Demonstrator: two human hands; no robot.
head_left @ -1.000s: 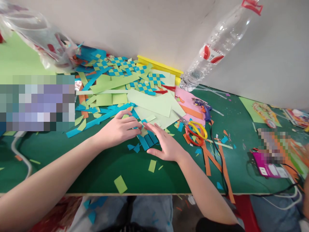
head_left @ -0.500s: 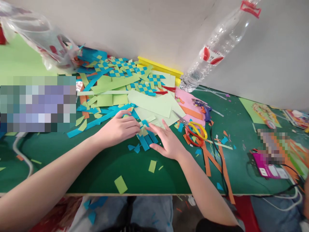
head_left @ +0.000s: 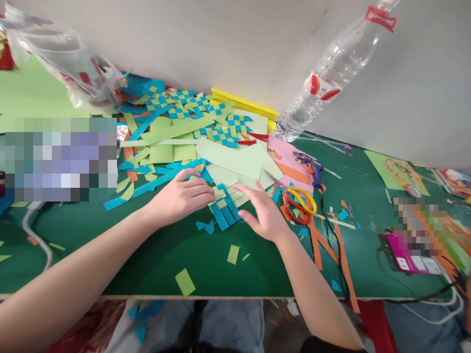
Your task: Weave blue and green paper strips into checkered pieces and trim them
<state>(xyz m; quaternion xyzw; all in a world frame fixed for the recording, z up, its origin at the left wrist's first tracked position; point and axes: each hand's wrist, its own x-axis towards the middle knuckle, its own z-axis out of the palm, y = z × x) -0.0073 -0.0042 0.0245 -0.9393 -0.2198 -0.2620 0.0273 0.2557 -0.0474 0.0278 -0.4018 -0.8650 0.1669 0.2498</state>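
Note:
A small piece of woven paper strips (head_left: 225, 214) lies on the table between my hands, with blue strips lengthwise and light green ones crossing its upper part. At its left side is my left hand (head_left: 186, 198), its fingers bent and close together, tips at the green crossing strip; the thumb is hidden. My right hand (head_left: 265, 214) hovers just right of the piece, fingers spread and nothing in them. Beyond lie pale green paper sheets (head_left: 231, 156) and a pile of finished blue-and-green woven pieces (head_left: 220, 134).
Scissors (head_left: 300, 198) with red and yellow handles lie to the right, near orange strips (head_left: 344, 262) and a black cable (head_left: 330, 235). A large plastic bottle (head_left: 326, 81) leans by the wall. A plastic cup in a bag (head_left: 79, 68) stands back left. Paper scraps (head_left: 185, 282) lie in front.
My right hand has moved a little to the right, off the woven piece, uncovering more of its blue strips. My left hand has stayed nearly in place.

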